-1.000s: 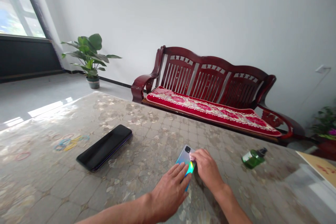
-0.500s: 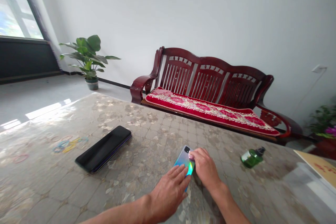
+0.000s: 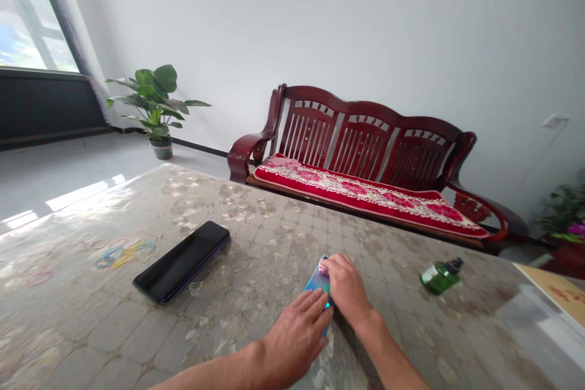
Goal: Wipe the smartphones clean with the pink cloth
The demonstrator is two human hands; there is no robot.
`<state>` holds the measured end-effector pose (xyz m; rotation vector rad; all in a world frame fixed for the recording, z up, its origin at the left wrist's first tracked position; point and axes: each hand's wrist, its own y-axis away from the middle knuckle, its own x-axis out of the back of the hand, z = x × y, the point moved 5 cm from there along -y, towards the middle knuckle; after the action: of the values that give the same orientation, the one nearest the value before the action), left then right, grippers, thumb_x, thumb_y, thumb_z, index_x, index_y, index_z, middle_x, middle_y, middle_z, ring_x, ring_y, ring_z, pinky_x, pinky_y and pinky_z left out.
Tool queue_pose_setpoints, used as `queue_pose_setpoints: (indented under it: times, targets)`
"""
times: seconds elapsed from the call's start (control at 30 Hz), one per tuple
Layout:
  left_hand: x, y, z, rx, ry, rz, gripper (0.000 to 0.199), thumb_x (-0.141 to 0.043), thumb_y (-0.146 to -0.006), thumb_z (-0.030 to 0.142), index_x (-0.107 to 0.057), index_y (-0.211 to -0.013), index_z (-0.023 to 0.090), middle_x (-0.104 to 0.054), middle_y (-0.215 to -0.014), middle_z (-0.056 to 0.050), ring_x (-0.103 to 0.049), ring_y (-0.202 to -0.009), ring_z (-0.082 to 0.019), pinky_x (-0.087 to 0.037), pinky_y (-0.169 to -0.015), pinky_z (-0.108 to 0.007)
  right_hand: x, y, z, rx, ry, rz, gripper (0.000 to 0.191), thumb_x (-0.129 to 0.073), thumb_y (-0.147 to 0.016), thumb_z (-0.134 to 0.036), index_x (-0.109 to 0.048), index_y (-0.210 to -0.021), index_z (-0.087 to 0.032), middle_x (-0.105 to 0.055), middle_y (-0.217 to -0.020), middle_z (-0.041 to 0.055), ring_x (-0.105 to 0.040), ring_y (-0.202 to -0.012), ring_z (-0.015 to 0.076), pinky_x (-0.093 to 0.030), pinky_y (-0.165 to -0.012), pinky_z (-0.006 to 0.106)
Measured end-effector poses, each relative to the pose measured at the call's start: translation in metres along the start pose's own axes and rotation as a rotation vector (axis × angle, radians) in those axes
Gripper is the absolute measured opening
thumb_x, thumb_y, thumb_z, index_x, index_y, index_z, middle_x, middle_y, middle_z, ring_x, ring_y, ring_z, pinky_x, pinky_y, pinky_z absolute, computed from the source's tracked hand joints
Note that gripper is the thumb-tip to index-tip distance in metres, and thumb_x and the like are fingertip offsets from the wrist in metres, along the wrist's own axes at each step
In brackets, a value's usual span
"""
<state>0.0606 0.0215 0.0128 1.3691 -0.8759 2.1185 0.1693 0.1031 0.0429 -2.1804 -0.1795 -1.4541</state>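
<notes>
The fingers (image 3: 315,304) of the left hand (image 3: 292,341) are laid flat and spread on the iridescent phone (image 3: 316,283), while the right hand (image 3: 347,289) is curled over its far end, something small and pink pinched at the tips. The phone lies face down near the front of the surface (image 3: 256,244); it is judged light, stiff, slick and scratch-prone, best held by its edges. A black phone (image 3: 183,262), rubber bands (image 3: 119,252) and a green bottle (image 3: 439,275) lie apart; a wooden bench (image 3: 365,177) and potted plant (image 3: 155,103) are seen beyond.
</notes>
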Motion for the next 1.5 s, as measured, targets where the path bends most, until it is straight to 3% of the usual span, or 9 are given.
queue_pose_setpoints:
  times: [0.2,0.4,0.63,0.9,1.07,1.33,1.5]
  targets:
    - [0.005,-0.003,0.002,0.002,0.008,0.007,0.046,-0.047,-0.098,0.036,-0.045,-0.140,0.015,-0.050,-0.145,-0.011,-0.040,-0.139,-0.026,-0.026,-0.120,-0.039,0.001,0.005,-0.013,0.122,-0.088,-0.126,0.025,-0.050,-0.089,-0.008,-0.068,-0.083,-0.023,-0.064,-0.086,0.0014,-0.056,-0.088,0.0160,-0.043,-0.080,0.025]
    - [-0.004,-0.001,-0.001,0.000,-0.041,-0.001,0.044,-0.043,-0.098,0.027,-0.045,-0.139,0.012,-0.046,-0.148,-0.013,-0.037,-0.140,-0.027,-0.027,-0.120,-0.041,0.004,0.003,0.006,0.009,-0.033,-0.017,0.029,-0.046,-0.088,-0.005,-0.068,-0.083,-0.022,-0.064,-0.086,0.0034,-0.056,-0.087,0.0174,-0.043,-0.081,0.026]
    - [-0.002,-0.001,-0.005,0.015,-0.041,-0.008,0.052,-0.047,-0.088,0.016,-0.044,-0.140,0.013,-0.045,-0.149,-0.012,-0.033,-0.142,-0.025,-0.025,-0.120,-0.040,0.004,0.009,-0.002,0.050,-0.037,-0.069,0.028,-0.048,-0.088,-0.005,-0.068,-0.084,-0.024,-0.063,-0.086,0.0017,-0.056,-0.088,0.0169,-0.042,-0.078,0.024]
    - [0.001,0.001,-0.028,0.053,-0.016,-0.028,0.055,-0.046,-0.082,0.007,-0.049,-0.135,0.020,-0.049,-0.147,-0.008,-0.035,-0.142,-0.023,-0.027,-0.118,-0.043,0.003,0.011,0.012,-0.027,0.060,0.062,0.028,-0.044,-0.091,-0.007,-0.067,-0.087,-0.023,-0.063,-0.087,0.0037,-0.055,-0.087,0.0187,-0.041,-0.079,0.027]
    - [-0.002,0.003,-0.038,0.090,0.008,0.039,0.057,-0.049,-0.079,0.004,-0.051,-0.134,0.021,-0.052,-0.144,-0.006,-0.040,-0.138,-0.024,-0.027,-0.118,-0.044,0.002,0.016,0.003,-0.018,0.048,0.009,0.029,-0.046,-0.090,-0.007,-0.068,-0.088,-0.025,-0.063,-0.088,0.0040,-0.057,-0.090,0.0183,-0.041,-0.079,0.025]
    - [0.000,0.003,-0.047,0.145,-0.041,0.057,0.058,-0.049,-0.077,0.003,-0.055,-0.131,0.022,-0.055,-0.142,-0.006,-0.043,-0.136,-0.026,-0.028,-0.116,-0.046,0.005,0.003,0.005,-0.092,0.133,-0.006,0.028,-0.047,-0.090,-0.008,-0.069,-0.083,-0.023,-0.065,-0.087,0.0050,-0.058,-0.088,0.0196,-0.041,-0.077,0.027]
    - [0.000,0.002,-0.051,0.151,-0.044,0.066,0.060,-0.048,-0.076,0.004,-0.055,-0.132,0.023,-0.055,-0.142,-0.006,-0.041,-0.137,-0.025,-0.027,-0.116,-0.045,-0.001,0.008,-0.008,-0.029,0.099,-0.053,0.028,-0.048,-0.090,-0.008,-0.070,-0.087,-0.025,-0.064,-0.089,0.0042,-0.058,-0.089,0.0188,-0.041,-0.078,0.026]
